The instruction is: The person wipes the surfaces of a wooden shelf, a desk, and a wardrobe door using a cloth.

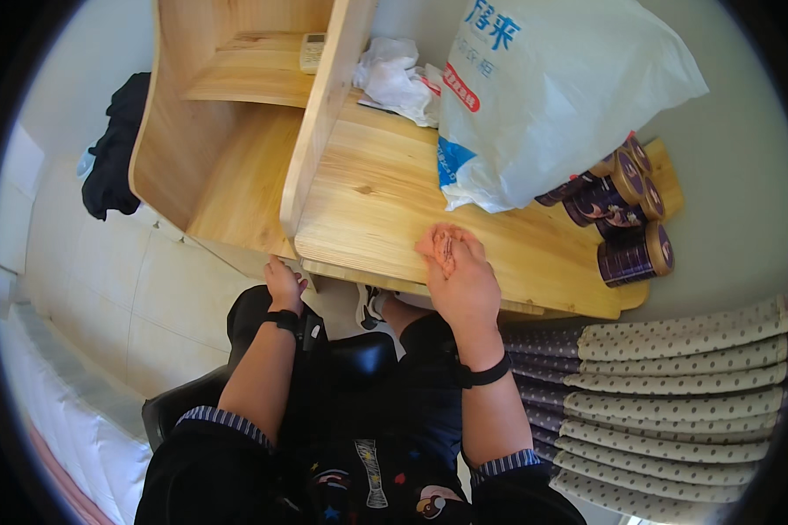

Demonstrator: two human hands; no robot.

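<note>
On the wooden desktop (359, 214), my right hand (466, 293) presses down a crumpled orange cloth (446, 241), its fingers closed over it. The cloth lies flat under the fingertips, a little in from the desk's front edge. My left hand (284, 284) hangs just in front of the desk, below the foot of the upright wooden divider. Its fingers are loosely bent and slightly apart, with nothing seen in them. A large white plastic bag (560, 96) with blue and red print stands beyond the cloth.
Several dark purple cans (629, 261) stand or lie at the desk's right end. A white crumpled bag (398, 74) lies at the back. Left stands a wooden shelf unit (175, 149) holding a small white device (312, 52). A dotted curtain (674, 385) hangs at right.
</note>
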